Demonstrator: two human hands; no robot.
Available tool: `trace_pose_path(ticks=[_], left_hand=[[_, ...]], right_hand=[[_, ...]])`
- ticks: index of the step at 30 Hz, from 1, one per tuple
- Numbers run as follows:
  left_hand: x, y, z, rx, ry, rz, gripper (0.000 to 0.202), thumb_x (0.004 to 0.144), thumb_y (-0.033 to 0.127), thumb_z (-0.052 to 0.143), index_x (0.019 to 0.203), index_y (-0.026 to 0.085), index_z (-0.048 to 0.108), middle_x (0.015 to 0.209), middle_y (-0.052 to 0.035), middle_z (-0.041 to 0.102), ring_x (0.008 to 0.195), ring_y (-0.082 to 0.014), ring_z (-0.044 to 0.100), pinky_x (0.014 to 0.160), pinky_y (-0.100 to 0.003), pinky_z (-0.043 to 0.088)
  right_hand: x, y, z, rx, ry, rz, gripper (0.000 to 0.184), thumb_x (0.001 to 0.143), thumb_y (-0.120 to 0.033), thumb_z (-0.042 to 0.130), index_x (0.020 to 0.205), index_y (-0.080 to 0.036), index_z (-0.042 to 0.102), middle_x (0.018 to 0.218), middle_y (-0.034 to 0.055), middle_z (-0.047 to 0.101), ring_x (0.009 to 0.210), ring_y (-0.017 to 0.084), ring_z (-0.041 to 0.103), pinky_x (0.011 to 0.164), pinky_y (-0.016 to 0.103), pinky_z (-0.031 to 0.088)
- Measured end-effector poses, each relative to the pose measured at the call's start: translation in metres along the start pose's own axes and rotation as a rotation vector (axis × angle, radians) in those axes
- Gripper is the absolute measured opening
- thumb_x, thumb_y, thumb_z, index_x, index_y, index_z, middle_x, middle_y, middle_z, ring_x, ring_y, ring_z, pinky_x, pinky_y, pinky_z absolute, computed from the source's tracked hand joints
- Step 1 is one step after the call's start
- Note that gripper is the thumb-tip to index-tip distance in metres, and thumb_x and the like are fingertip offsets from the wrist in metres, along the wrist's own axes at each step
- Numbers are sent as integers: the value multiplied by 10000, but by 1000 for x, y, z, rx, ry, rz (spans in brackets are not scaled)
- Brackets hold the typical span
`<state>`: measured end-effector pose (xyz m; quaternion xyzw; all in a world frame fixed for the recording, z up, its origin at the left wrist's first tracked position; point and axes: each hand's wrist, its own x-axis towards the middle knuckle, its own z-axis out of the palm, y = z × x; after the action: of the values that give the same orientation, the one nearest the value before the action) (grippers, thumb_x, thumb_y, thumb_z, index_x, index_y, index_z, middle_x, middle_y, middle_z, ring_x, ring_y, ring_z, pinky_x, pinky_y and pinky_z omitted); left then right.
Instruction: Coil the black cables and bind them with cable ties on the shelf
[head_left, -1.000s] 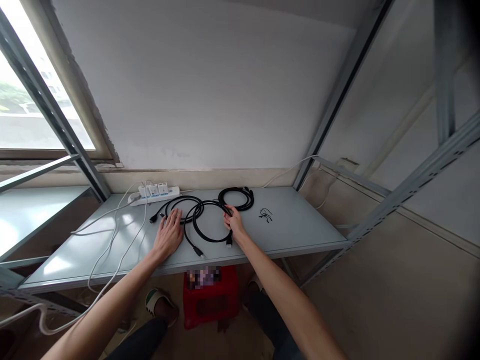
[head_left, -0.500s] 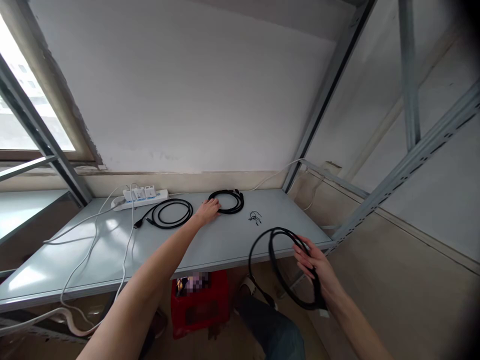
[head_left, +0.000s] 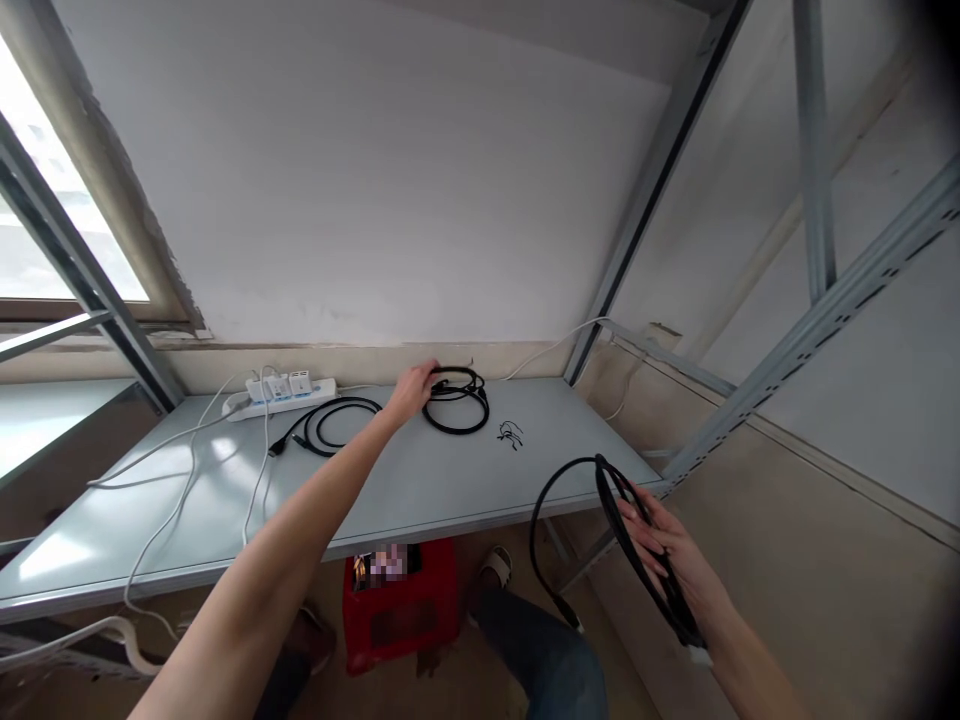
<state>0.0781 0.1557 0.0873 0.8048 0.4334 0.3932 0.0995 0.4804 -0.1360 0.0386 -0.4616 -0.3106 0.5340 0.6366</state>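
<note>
My left hand [head_left: 413,388] is closed on the left side of a coiled black cable [head_left: 459,432] at the back of the shelf. Part of that coil is raised while a lower loop rests on the surface. In my right hand [head_left: 670,552], beyond the shelf's front edge, is another coiled black cable [head_left: 616,520]; one end with its connector hangs down to the left. A third coiled black cable [head_left: 315,440] lies left of my left hand, partly covered by my forearm. Several short black twist ties [head_left: 511,434] sit in a small heap at the right.
A white power strip [head_left: 315,391] with plugged-in adapters stands at the back left, its white cords running over the front edge. Metal uprights frame the grey shelf [head_left: 450,490]. Below are a red stool [head_left: 401,622] and my legs.
My left hand has moved back and lifted part of the coil on the shelf. My right hand has carried its cable to the right and slightly down, turning the loops edge-on.
</note>
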Motion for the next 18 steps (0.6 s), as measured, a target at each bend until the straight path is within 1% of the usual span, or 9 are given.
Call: trace_pose_path(ticks=[2, 4, 5, 7, 10, 12, 14, 17, 18], left_hand=[[7, 7, -24, -183, 237, -43, 137, 1021, 296, 530, 1002, 221, 643, 788, -25, 658, 745, -204, 622, 733, -312, 491], [10, 12, -56, -372, 405, -138, 100, 970, 313, 586, 932, 225, 613, 685, 24, 560, 611, -157, 523, 603, -274, 422], [9, 13, -76, -447, 473, -173, 105, 948, 327, 620, 923, 226, 609, 674, 37, 542, 580, -139, 491, 560, -261, 388], [1, 16, -118, -544, 587, -214, 134, 908, 339, 673, 895, 230, 595, 653, 57, 506, 540, -113, 451, 510, -245, 336], [-25, 26, -182, -592, 673, -211, 158, 895, 307, 707, 865, 235, 570, 651, 73, 477, 530, -89, 422, 502, -234, 329], [-48, 35, -219, -573, 713, -247, 221, 907, 297, 736, 843, 239, 532, 647, 82, 462, 516, -77, 392, 498, -238, 323], [-70, 45, -249, -529, 754, -298, 251, 946, 258, 735, 841, 236, 508, 638, 85, 451, 526, -74, 386, 507, -245, 324], [-100, 55, -284, -466, 808, -328, 213, 1030, 129, 624, 878, 222, 508, 669, 73, 469, 577, -73, 413, 553, -263, 339], [-108, 57, -292, -438, 822, -333, 214, 1044, 94, 590, 892, 219, 507, 690, 68, 482, 596, -74, 422, 572, -270, 343]], right_hand=[[7, 11, 29, 52, -94, 28, 552, 699, -162, 882, 1219, -283, 740, 825, -40, 537, 455, 16, 214, 313, 128, 272], [16, 26, 63, 105, -199, 75, 528, 691, -115, 835, 1184, -271, 729, 830, -46, 529, 466, 22, 215, 310, 118, 238], [21, 34, 81, 134, -247, 87, 516, 681, -100, 816, 1162, -262, 722, 832, -46, 531, 474, 24, 226, 314, 114, 233], [31, 54, 118, 170, -330, 124, 507, 667, -79, 783, 1137, -253, 706, 834, -50, 537, 484, 24, 246, 332, 105, 239], [50, 85, 176, 136, -410, 212, 502, 621, -55, 701, 1084, -246, 664, 791, -66, 540, 449, 21, 237, 332, 124, 207], [62, 104, 216, 83, -368, 251, 503, 573, -62, 633, 1046, -233, 638, 773, -63, 564, 434, 24, 253, 337, 138, 181], [73, 121, 255, -17, -273, 286, 440, 576, -78, 597, 990, -225, 604, 746, -53, 569, 444, 39, 306, 361, 146, 196], [83, 142, 309, -293, -137, 293, 359, 649, -66, 564, 970, -227, 559, 714, -45, 539, 486, 71, 360, 415, 162, 218], [85, 149, 323, -339, -127, 293, 358, 667, -58, 557, 981, -228, 555, 718, -42, 536, 499, 83, 372, 430, 172, 235]])
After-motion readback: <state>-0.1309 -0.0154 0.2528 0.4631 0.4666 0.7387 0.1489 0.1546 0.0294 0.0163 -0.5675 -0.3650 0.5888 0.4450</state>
